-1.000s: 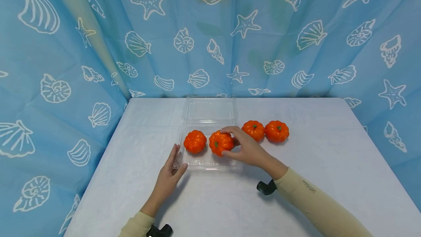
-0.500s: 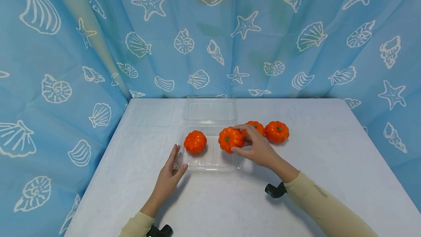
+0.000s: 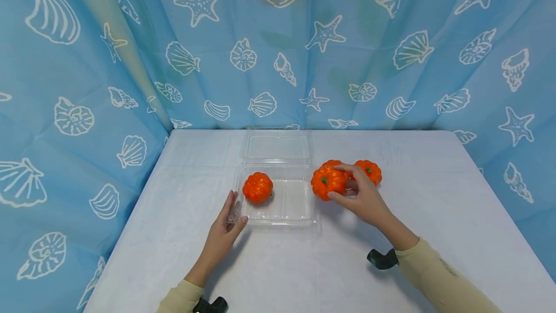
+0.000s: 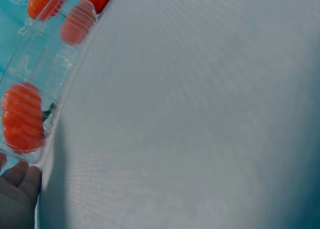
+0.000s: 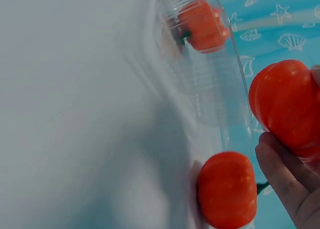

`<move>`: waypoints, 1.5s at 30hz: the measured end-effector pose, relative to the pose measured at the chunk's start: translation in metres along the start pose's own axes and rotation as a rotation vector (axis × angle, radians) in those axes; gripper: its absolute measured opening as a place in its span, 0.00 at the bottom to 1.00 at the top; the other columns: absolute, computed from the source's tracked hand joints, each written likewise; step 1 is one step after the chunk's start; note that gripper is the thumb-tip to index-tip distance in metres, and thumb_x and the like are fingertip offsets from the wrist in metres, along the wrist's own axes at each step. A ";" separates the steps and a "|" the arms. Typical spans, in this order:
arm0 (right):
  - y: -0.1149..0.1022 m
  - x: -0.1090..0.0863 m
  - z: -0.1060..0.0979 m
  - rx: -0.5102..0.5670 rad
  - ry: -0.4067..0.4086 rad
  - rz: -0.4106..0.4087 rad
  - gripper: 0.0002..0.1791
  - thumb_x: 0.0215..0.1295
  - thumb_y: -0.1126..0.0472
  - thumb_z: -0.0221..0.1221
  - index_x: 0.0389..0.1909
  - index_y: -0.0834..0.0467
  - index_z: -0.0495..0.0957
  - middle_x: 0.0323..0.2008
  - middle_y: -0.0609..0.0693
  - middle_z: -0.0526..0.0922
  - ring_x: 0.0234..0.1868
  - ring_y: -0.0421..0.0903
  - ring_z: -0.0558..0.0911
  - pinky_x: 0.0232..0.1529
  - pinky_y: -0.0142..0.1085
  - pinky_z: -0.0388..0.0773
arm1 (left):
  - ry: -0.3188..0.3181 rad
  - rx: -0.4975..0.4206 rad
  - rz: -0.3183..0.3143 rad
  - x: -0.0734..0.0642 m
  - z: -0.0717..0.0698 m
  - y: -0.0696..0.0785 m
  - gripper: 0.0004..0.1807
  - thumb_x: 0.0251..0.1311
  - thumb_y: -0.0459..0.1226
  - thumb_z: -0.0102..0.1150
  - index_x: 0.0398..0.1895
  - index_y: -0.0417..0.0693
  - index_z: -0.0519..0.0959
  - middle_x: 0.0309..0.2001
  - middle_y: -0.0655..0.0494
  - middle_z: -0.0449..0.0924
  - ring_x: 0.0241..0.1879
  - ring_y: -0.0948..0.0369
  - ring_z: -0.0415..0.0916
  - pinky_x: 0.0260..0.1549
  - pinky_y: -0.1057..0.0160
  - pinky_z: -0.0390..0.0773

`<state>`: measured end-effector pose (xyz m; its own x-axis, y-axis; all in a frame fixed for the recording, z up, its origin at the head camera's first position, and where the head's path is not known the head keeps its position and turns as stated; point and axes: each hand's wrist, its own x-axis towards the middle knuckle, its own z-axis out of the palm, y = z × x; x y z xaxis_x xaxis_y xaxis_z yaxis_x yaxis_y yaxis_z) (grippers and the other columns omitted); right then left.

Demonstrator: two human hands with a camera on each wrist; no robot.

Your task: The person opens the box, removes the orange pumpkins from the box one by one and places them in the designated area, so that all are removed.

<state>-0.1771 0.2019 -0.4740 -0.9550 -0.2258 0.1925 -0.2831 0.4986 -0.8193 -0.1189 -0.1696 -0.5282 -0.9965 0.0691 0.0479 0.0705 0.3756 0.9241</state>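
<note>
My right hand (image 3: 364,197) holds an orange toy pumpkin (image 3: 326,183) with a green stem, raised just right of a clear plastic clamshell container (image 3: 314,206). In the right wrist view the held pumpkin (image 5: 287,106) sits between thumb and fingers. Another pumpkin (image 3: 257,187) rests in the left part of the container. With straight fingers, my left hand (image 3: 220,238) touches the container's front left corner; the left wrist view shows fingertips (image 4: 31,181) right at its wall.
Behind the held pumpkin, one pumpkin (image 3: 332,163) is mostly hidden; another pumpkin (image 3: 369,170) stands to its right. The container's lid (image 3: 278,146) lies folded back toward the far edge of the white table (image 3: 278,269). A blue shell-patterned curtain (image 3: 278,62) hangs behind.
My right hand has carried the pumpkin from above the container's right part out to the right, past its edge. The left hand and the container have stayed in place.
</note>
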 end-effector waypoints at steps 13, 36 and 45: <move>0.024 -0.013 -0.006 -0.048 0.016 0.048 0.37 0.61 0.49 0.72 0.67 0.54 0.67 0.63 0.57 0.74 0.55 0.56 0.81 0.53 0.53 0.84 | -0.001 0.002 0.014 0.001 0.000 0.000 0.45 0.70 0.38 0.62 0.83 0.50 0.47 0.80 0.55 0.53 0.78 0.52 0.53 0.67 0.51 0.68; 0.049 -0.024 0.003 -0.068 -0.098 0.167 0.36 0.63 0.48 0.70 0.65 0.58 0.66 0.63 0.61 0.74 0.56 0.58 0.79 0.59 0.54 0.79 | 0.000 0.007 0.007 0.001 -0.001 0.000 0.45 0.71 0.40 0.62 0.83 0.52 0.47 0.80 0.56 0.53 0.78 0.52 0.53 0.67 0.50 0.68; 0.052 -0.024 0.001 -0.073 -0.124 0.189 0.36 0.65 0.48 0.69 0.65 0.59 0.65 0.64 0.61 0.73 0.58 0.59 0.78 0.61 0.55 0.78 | -0.002 0.009 0.008 0.001 0.000 -0.001 0.45 0.71 0.40 0.62 0.83 0.51 0.47 0.80 0.57 0.52 0.78 0.53 0.53 0.67 0.50 0.67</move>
<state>-0.1688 0.2323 -0.5224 -0.9747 -0.2212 -0.0321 -0.1101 0.6002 -0.7922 -0.1199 -0.1700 -0.5292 -0.9958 0.0740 0.0547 0.0791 0.3836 0.9201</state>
